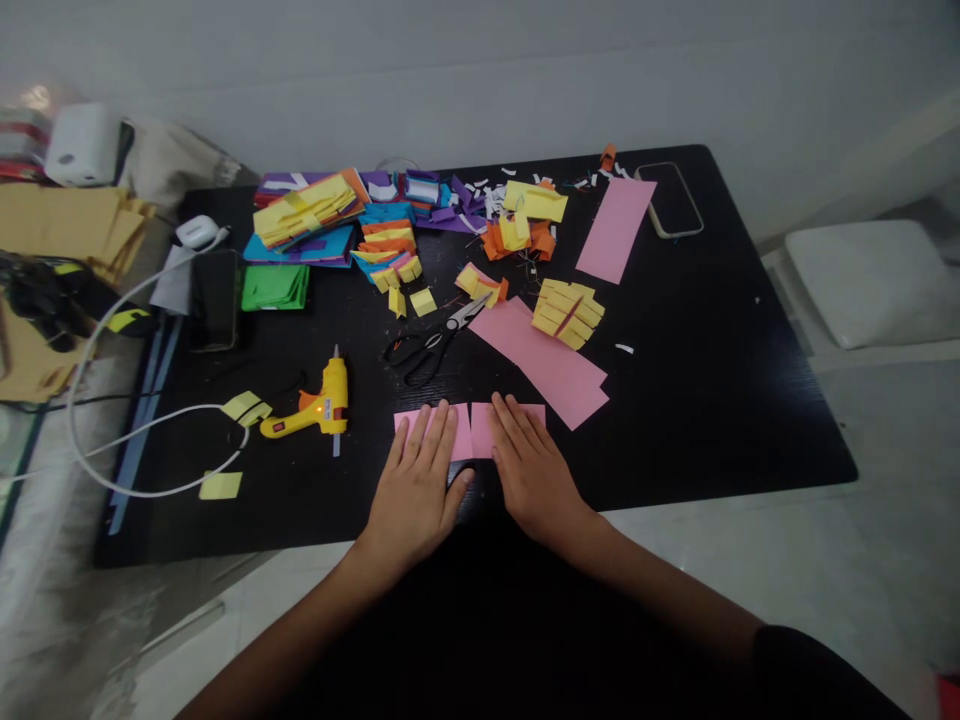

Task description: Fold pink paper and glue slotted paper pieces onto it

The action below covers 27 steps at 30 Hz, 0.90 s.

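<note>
Near the front edge of the black table (697, 400), two pieces of pink paper lie side by side with a narrow gap between them. My left hand (416, 490) rests flat on the left pink piece (460, 440), fingers stretched out and thumb apart. On the right pink piece (484, 432) my right hand (534, 475) lies flat, its fingers extended close together. Just beyond are black-handled scissors (436, 348), blades partly apart, and long pink paper strips (544, 365). A yellow hot glue gun (330, 400) with a small glowing light lies left of my hands.
Folded yellow paper (568, 312), orange-yellow pieces (517, 235) and white scraps (495, 200) lie at the back. Stacked coloured paper (307, 215), green paper (276, 287) and a dark phone (216, 300) are at left. A white cable (161, 490) loops over the left edge. A phone-shaped object (673, 200) lies back right.
</note>
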Motion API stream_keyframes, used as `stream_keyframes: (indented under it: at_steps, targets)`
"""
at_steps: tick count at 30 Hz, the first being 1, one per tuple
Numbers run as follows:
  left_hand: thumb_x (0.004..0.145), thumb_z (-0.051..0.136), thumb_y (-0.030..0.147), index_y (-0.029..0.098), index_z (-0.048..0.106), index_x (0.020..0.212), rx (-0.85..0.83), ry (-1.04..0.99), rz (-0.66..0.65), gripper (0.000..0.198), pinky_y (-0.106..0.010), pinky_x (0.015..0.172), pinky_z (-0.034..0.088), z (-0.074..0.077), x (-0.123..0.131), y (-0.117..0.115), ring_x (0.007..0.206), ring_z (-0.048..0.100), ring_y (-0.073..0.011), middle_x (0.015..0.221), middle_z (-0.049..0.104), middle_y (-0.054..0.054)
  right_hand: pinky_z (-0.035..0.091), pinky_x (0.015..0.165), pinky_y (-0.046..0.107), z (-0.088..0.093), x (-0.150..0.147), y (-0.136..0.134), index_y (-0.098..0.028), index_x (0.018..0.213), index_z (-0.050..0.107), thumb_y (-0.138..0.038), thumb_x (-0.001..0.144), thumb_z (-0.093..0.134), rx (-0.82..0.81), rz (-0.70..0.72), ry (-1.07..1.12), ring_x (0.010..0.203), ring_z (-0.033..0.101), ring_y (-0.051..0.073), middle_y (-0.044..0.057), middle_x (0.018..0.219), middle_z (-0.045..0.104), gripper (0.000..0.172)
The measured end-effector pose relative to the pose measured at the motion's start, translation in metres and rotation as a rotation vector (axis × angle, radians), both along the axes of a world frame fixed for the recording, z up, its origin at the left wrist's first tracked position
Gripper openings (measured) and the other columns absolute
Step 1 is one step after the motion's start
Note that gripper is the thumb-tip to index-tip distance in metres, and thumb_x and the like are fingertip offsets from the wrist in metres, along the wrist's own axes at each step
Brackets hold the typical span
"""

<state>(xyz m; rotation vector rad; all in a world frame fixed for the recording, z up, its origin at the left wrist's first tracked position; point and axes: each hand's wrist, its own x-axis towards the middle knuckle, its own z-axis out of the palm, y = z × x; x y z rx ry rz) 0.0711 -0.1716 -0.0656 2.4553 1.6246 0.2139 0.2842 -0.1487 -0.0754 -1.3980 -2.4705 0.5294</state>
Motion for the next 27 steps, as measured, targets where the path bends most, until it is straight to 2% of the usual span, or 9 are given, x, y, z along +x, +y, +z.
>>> stream_keyframes:
  at_steps: [3, 10, 20, 23, 27]
  targets:
    - [0.113, 0.041, 0.045, 0.012, 0.011, 0.176, 0.005, -0.001, 0.006, 0.078, -0.060, 0.137, 0.023, 0.001, 0.000, 0.000, 0.167, 0.030, -0.0374, 0.179, 0.029, -0.018, 0.037, 0.132, 0.062, 0.001, 0.000, 0.000, -0.015, 0.177, 0.007, -0.012, 0.111, 0.036, -0.020, -0.008, 0.006, 0.167, 0.029, 0.033, 0.019, 0.177, 0.032, 0.072]
    - [0.113, 0.040, 0.046, 0.012, 0.009, 0.176, 0.014, 0.006, 0.007, 0.078, -0.060, 0.136, 0.024, 0.000, 0.001, 0.000, 0.166, 0.031, -0.0384, 0.179, 0.030, -0.018, 0.038, 0.133, 0.059, 0.002, -0.001, 0.000, -0.009, 0.175, 0.014, -0.012, 0.112, 0.034, 0.009, -0.001, -0.024, 0.167, 0.030, 0.033, 0.021, 0.176, 0.033, 0.067]
    - [0.113, 0.040, 0.047, 0.011, 0.010, 0.176, 0.023, 0.020, 0.036, 0.079, -0.059, 0.135, 0.024, 0.000, -0.003, -0.003, 0.167, 0.030, -0.0380, 0.179, 0.031, -0.019, 0.039, 0.133, 0.059, -0.002, 0.000, -0.001, -0.013, 0.175, -0.005, -0.012, 0.112, 0.036, 0.054, -0.005, -0.011, 0.167, 0.029, 0.032, 0.020, 0.177, 0.032, 0.076]
    - [0.113, 0.040, 0.048, 0.010, 0.011, 0.176, 0.031, 0.009, 0.047, 0.079, -0.060, 0.134, 0.025, 0.001, -0.007, -0.003, 0.166, 0.031, -0.0389, 0.178, 0.033, -0.020, 0.037, 0.134, 0.059, -0.001, 0.000, -0.001, -0.013, 0.176, 0.002, -0.012, 0.111, 0.038, 0.035, -0.017, 0.006, 0.167, 0.029, 0.032, 0.019, 0.177, 0.032, 0.074]
    - [0.111, 0.046, 0.047, 0.010, 0.024, 0.174, 0.045, -0.015, 0.027, 0.076, -0.059, 0.132, 0.030, 0.004, -0.014, -0.001, 0.164, 0.036, -0.0397, 0.176, 0.038, -0.019, 0.040, 0.132, 0.061, 0.003, 0.003, 0.001, -0.006, 0.172, 0.028, -0.010, 0.108, 0.038, 0.037, -0.007, 0.017, 0.166, 0.033, 0.034, 0.021, 0.175, 0.038, 0.065]
